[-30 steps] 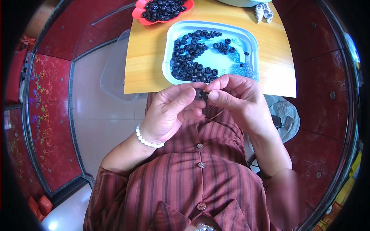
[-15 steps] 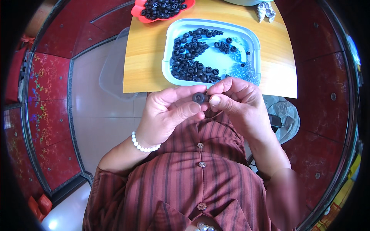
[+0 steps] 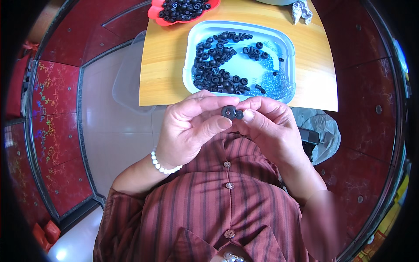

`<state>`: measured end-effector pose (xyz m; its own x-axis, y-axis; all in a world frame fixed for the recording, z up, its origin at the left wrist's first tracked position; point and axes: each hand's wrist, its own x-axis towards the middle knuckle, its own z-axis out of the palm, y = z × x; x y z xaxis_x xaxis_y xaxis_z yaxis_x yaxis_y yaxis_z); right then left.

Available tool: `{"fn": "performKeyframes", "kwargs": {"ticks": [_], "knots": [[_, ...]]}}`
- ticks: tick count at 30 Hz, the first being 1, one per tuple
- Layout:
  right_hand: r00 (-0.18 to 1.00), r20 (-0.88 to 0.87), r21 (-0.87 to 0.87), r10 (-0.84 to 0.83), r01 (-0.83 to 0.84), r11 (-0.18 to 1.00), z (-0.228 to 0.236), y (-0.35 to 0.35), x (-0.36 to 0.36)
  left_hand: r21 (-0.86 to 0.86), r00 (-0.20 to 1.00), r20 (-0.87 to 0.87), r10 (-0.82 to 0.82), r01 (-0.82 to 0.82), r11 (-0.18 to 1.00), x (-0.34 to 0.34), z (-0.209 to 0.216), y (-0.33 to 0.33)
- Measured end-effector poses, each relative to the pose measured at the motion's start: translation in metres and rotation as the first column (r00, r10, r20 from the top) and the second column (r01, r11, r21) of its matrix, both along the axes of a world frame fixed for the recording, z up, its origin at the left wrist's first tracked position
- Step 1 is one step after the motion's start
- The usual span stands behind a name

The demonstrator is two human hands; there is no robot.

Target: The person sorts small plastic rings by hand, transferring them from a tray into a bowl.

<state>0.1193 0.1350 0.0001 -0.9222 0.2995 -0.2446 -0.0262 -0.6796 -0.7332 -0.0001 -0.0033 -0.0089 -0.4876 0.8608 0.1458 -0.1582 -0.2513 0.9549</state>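
Observation:
My left hand (image 3: 185, 124), with a white bead bracelet at the wrist, pinches a round black part (image 3: 228, 112) with a hollow centre. Close against it, my right hand (image 3: 277, 126) grips a smaller black part (image 3: 239, 114) between thumb and fingertips. A thin, shiny, curled bit shows between the two parts; whether it joins them, I cannot tell. Both hands are just off the table's near edge, in front of a pale blue tray (image 3: 293, 65). Many similar black parts (image 3: 218, 78) lie along the tray's left side, and small, clear, coil-like pieces (image 3: 277, 85) fill its right.
The tray stands on a yellow wood table (image 3: 163, 65). Behind it, at the far left, is a red scalloped dish (image 3: 153, 16) heaped with black parts. Crumpled paper (image 3: 301, 13) lies at the far right. A plastic bag (image 3: 327, 135) hangs below the table's right side.
My right hand's smaller part has come into view beside the round one, and the round part has shifted slightly right. A black piece in the tray near my right fingers now shows more fully.

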Motion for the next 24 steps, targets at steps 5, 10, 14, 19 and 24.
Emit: {"fn": "performKeyframes", "kwargs": {"ticks": [5,10,14,19,24], "knots": [[1.000,-0.030,-0.028,0.007,-0.008,1.000,0.0047,0.0007,0.0012,-0.001,0.933,0.353,-0.065,0.070,0.998,0.0028,0.0035,0.0006],[0.998,-0.045,-0.029,0.047,-0.048,0.998,0.0061,0.0045,-0.0001,0.034,0.854,0.495,-0.158,0.163,0.986,-0.0005,-0.0029,-0.0019],[0.995,-0.029,-0.008,0.095,-0.095,0.995,0.0070,0.0075,-0.0011,0.050,0.864,0.474,-0.170,0.167,0.985,-0.0008,-0.0033,-0.0016],[0.996,-0.024,-0.027,0.083,-0.084,0.996,0.0064,0.0068,-0.0010,0.049,0.875,0.459,-0.151,0.144,0.988,-0.0003,-0.0006,-0.0022],[0.993,-0.026,0.004,0.115,-0.115,0.993,0.0053,0.0088,-0.0007,0.039,0.888,0.443,-0.123,0.118,0.992,0.0010,-0.0004,-0.0015]]}}
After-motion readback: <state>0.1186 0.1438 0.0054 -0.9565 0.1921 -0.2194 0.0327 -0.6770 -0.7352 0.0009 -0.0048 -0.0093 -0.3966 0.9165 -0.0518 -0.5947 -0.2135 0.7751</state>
